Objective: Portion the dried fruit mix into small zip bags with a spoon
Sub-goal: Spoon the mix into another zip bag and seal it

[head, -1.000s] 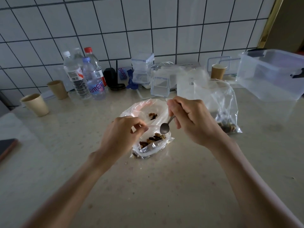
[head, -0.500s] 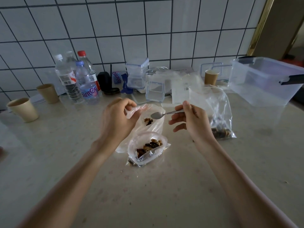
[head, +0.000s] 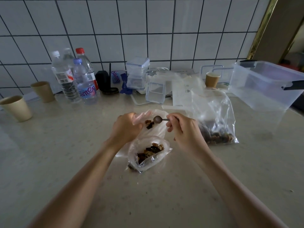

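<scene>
Right hand point(head: 184, 129) pinches spoon point(head: 158, 119), bowl pointing left into small bag point(head: 153, 129) mouth; left hand point(head: 126, 127) grips rim (bulk bag point(head: 215, 122) lies right).

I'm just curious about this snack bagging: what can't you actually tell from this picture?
- Head view: whether the spoon carries fruit; its bowl is too small and dim.
- How the left hand grips the small bag; the hand's back hides its fingers.
- The spoon's handle, hidden inside the right hand.
- The storage box, cut off by the right edge.
</scene>
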`<state>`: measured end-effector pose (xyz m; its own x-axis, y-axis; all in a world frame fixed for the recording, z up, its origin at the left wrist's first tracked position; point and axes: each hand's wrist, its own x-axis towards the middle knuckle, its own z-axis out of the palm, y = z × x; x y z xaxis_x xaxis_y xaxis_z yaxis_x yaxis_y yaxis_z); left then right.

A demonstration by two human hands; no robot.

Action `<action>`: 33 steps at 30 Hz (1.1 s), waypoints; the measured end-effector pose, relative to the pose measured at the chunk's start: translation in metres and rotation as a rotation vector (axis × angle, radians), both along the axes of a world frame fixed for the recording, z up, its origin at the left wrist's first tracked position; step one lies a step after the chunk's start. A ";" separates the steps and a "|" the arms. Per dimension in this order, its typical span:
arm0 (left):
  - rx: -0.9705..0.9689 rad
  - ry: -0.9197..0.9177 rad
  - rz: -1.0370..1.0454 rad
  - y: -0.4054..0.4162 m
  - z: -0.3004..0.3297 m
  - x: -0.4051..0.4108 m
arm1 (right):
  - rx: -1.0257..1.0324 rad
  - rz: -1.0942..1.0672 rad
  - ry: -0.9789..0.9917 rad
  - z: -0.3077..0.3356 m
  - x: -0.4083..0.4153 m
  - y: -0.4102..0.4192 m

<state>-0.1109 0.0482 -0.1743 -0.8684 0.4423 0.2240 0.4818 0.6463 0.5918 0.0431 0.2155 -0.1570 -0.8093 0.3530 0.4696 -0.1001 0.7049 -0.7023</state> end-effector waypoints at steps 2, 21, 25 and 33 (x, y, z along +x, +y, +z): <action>0.053 0.002 -0.026 -0.001 -0.005 0.002 | 0.142 -0.007 0.010 0.000 0.001 -0.003; 0.335 -0.235 -0.019 -0.003 -0.006 0.009 | 0.145 -0.082 -0.004 -0.004 -0.007 -0.009; 0.342 -0.213 -0.015 -0.003 -0.009 0.006 | 0.011 -0.129 0.021 -0.007 -0.011 -0.008; 0.353 -0.186 -0.024 -0.003 -0.008 0.009 | 0.096 -0.066 0.090 -0.005 -0.008 -0.010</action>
<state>-0.1021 0.0450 -0.1819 -0.8987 0.3875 0.2054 0.3579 0.3774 0.8541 0.0349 0.2055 -0.1622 -0.7389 0.3542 0.5733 -0.1105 0.7755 -0.6216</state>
